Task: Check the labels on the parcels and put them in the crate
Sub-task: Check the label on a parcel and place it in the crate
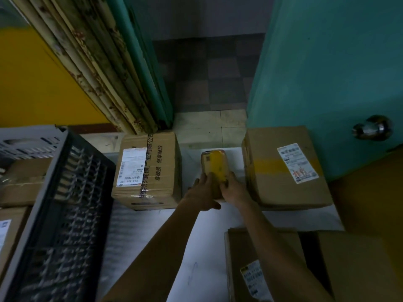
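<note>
Both hands hold a small parcel [214, 168] wrapped in yellow tape, near the far edge of the white surface [196, 247]. The left hand [201, 192] curls around its near left side, thumb on top; the right hand [234, 188] grips its right side. It sits between two boxes [148, 168] [283, 168]. The crate [65, 203] stands at the left edge.

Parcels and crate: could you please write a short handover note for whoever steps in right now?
Left hand and right hand both grip the small yellow-taped parcel, between two bigger boxes.
Left box and right box lie label up; a near box too.
The crate at left already holds at least two boxes.
Left: check the small parcel's label, crate it, then the rest.
</note>
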### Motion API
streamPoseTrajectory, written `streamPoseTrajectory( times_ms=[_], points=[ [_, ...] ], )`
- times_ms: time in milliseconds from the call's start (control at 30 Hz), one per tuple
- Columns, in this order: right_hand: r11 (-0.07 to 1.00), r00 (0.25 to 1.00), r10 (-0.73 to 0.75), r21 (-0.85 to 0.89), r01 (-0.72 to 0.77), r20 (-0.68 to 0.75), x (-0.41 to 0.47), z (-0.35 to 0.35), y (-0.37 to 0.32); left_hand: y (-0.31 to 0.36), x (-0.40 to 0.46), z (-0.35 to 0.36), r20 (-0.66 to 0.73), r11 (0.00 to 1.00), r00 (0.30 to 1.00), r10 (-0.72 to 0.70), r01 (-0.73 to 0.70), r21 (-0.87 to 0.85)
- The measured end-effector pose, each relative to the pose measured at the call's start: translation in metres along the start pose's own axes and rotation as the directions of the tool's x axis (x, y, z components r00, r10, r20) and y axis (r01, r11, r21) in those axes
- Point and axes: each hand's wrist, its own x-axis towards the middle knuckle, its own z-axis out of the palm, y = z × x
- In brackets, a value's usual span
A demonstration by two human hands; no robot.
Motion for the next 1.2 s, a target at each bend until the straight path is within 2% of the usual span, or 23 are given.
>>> streamPoseTrajectory(
  times_ms=[200,300,567,833,1033,1100,1200],
  points=[
    [0.999,0.999,-0.005,0.051,0.006,-0.033,-0.004,-0.002,-0.004,0.014,-0.003,-0.003,-0.168,0.998,0.985,0.034,-0.043,-0.051],
    [0.997,0.998,-0.026,0.077,0.031,-0.061,-0.014,-0.01,-0.007,0.017,-0.01,-0.012,-0.193,0.995,0.98,0.054,-0.068,-0.068],
    [0.969,0.974,-0.112,0.195,0.151,-0.197,-0.061,-0.035,-0.028,0.029,-0.057,-0.048,-0.297,0.978,0.953,0.069,-0.123,-0.167],
    [0.89,0.932,-0.216,0.334,0.31,-0.289,-0.123,-0.063,-0.072,0.032,-0.126,-0.091,-0.458,0.927,0.883,0.103,-0.252,-0.278],
    [0.768,0.878,-0.261,0.465,0.44,-0.401,-0.188,-0.075,-0.102,0.03,-0.194,-0.115,-0.656,0.81,0.748,0.097,-0.443,-0.385],
    [0.709,0.854,-0.277,0.506,0.491,-0.44,-0.217,-0.073,-0.114,0.03,-0.224,-0.122,-0.713,0.733,0.698,0.064,-0.518,-0.441],
    [0.622,0.823,-0.324,0.551,0.557,-0.467,-0.263,-0.068,-0.131,0.028,-0.263,-0.128,-0.744,0.573,0.667,0.039,-0.625,-0.53]
  ],
)
